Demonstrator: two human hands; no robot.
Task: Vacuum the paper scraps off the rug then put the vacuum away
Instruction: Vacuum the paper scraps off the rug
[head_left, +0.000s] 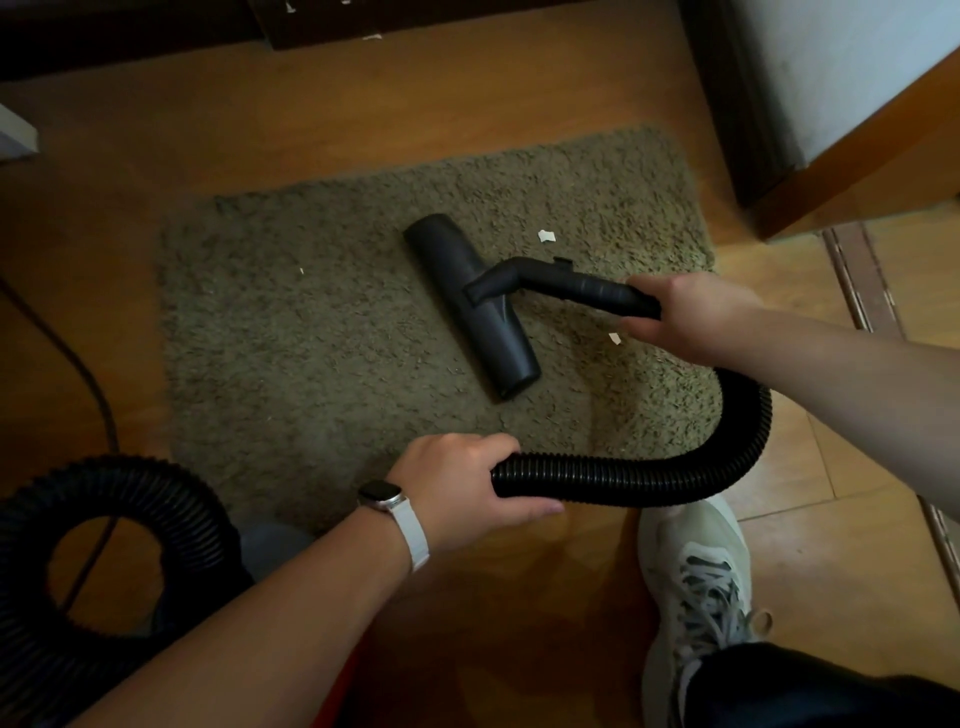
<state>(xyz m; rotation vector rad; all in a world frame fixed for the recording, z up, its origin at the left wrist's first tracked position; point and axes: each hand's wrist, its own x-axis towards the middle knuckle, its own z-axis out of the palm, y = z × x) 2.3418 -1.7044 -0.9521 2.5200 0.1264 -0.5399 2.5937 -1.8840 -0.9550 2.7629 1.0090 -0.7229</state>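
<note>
The rug lies flat on the wooden floor, ahead of both sets of fingers. The ribbed hose loops from the right hand round to the left hand, whose fingers are wrapped round it at the rug's near edge. The floor nozzle rests on the pile just beyond the right hand, whose fingers are closed round the rigid tube.

Three paper scraps show on the pile:
- the nearest scrap is almost under the right fingertips;
- a larger scrap is just past the tube;
- a tiny scrap is well off to the left.

Best, I judge, to keep the nozzle flat and draw it back over the nearest scrap first. The left hand should feed slack so the hose does not drag the rug.
</note>
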